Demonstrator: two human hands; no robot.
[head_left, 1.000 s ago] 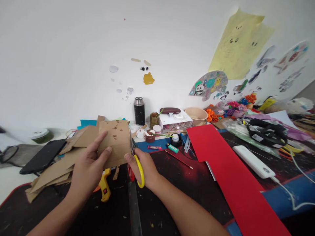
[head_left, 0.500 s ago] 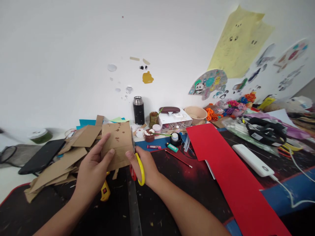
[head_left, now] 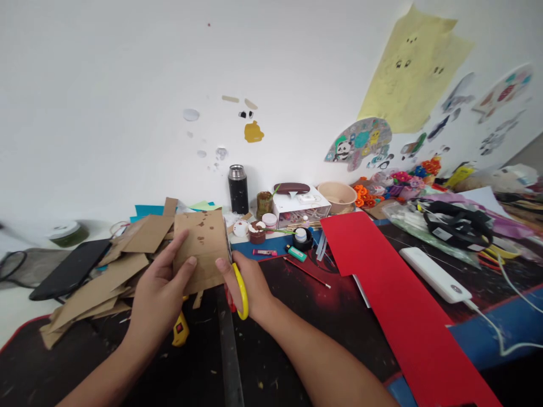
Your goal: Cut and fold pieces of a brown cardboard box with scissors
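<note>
My left hand (head_left: 163, 285) grips a brown piece of cardboard (head_left: 203, 240) with dark stains, its thumb and index finger lying across the near face. In my right hand (head_left: 252, 285) is a pair of scissors (head_left: 241, 294) with one yellow and one red handle loop. Their blades sit at the right edge of the cardboard and are mostly hidden by it. Below the cardboard lie a yellow utility knife (head_left: 180, 330) and a long dark metal ruler (head_left: 230, 350) on the black table mat.
Cardboard scraps (head_left: 93, 291) pile up at the left beside a black phone-like slab (head_left: 70, 270). A black thermos (head_left: 238, 192), a white box (head_left: 301, 206) and small jars line the wall. Red card (head_left: 394, 288) and a white power strip (head_left: 436, 274) lie at right.
Almost nothing differs. The whole view has shifted very slightly, while both hands keep their hold on the cardboard and scissors.
</note>
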